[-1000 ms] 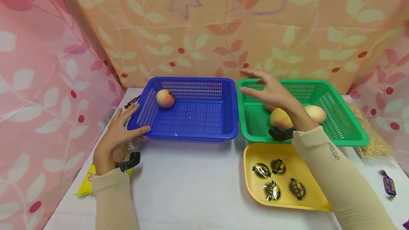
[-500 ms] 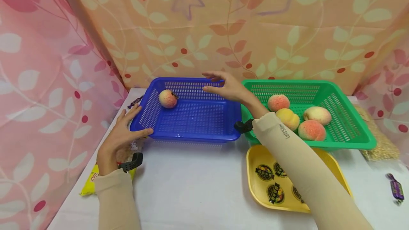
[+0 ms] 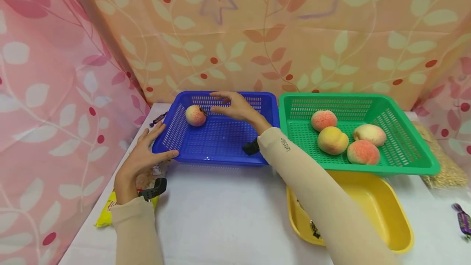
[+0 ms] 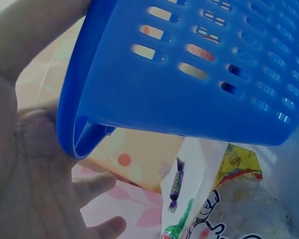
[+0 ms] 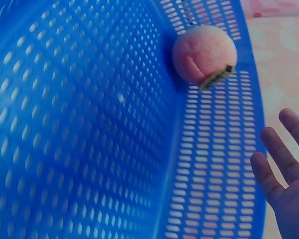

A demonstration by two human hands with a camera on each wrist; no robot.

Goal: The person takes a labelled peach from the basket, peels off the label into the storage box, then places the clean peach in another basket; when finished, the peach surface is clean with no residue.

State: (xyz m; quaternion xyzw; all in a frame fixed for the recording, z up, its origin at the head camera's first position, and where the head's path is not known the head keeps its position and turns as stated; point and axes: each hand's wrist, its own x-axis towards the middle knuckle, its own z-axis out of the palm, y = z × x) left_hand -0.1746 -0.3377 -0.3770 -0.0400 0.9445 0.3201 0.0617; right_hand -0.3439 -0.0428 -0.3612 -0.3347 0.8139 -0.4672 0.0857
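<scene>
A blue plastic basket point(image 3: 220, 161) stands at the back left, with one peach point(image 3: 195, 116) in its back-left corner. That peach carries a dark label, clearer in the right wrist view. My left hand point(image 3: 142, 150) is at the basket's front-left corner, thumb over the rim and spread fingers outside the wall. Over the basket's inside hovers my right hand point(image 3: 237, 107), fingers loosely extended and holding nothing, just right of the peach. The green basket point(image 3: 404, 169) to the right holds several peaches point(image 3: 363, 153) with no label showing.
A yellow tray point(image 3: 402, 220) stands in front of the green basket; my right forearm hides most of its round black labels point(image 3: 314, 229). Bagged snacks point(image 3: 106, 212) lie by my left wrist. A bag of grains point(image 3: 445, 167) and a purple-wrapped candy point(image 3: 463, 220) lie at the right.
My right hand has moved left from above the green basket to over the blue one, near its peach. The left hand stays at the blue basket's corner.
</scene>
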